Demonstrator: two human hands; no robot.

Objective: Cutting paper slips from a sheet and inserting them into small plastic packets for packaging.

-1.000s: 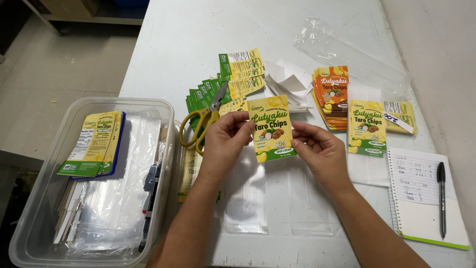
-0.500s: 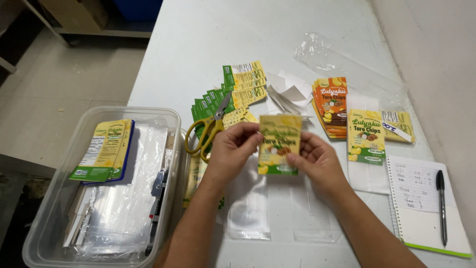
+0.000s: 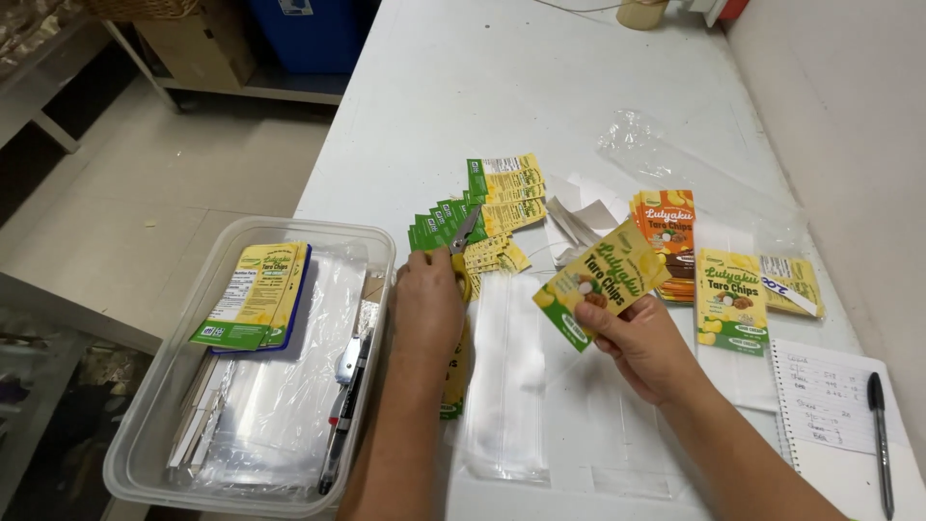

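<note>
The right hand (image 3: 648,340) holds a yellow and green printed label card (image 3: 600,282) up above the tabletop (image 3: 502,87), its fingers pinched on the lower right edge with the thumb across the face; the card tilts, its top corner pointing toward the orange stack (image 3: 667,224); it looks thin, light and a little bendy, so a pinch near one edge seems enough, though a hard squeeze would likely crease it; the left hand (image 3: 427,304) rests palm down on the yellow-handled scissors (image 3: 463,259), fingers curled over the handle, and whether they are through the loops I cannot tell; only the blades and a bit of handle show past the knuckles; the scissors are rigid and heavier, best taken by the handle loops; just beyond them lies a fan of green and yellow cards (image 3: 482,203); between the hands lie clear plastic sleeves (image 3: 506,386), limp and probably slippery; to the person's left a clear plastic bin (image 3: 371,253) holds more cards, plastic sheets and a pen; to the right sit another yellow card (image 3: 731,299), a spiral notepad (image 3: 834,405) and a black pen (image 3: 880,439)
</note>
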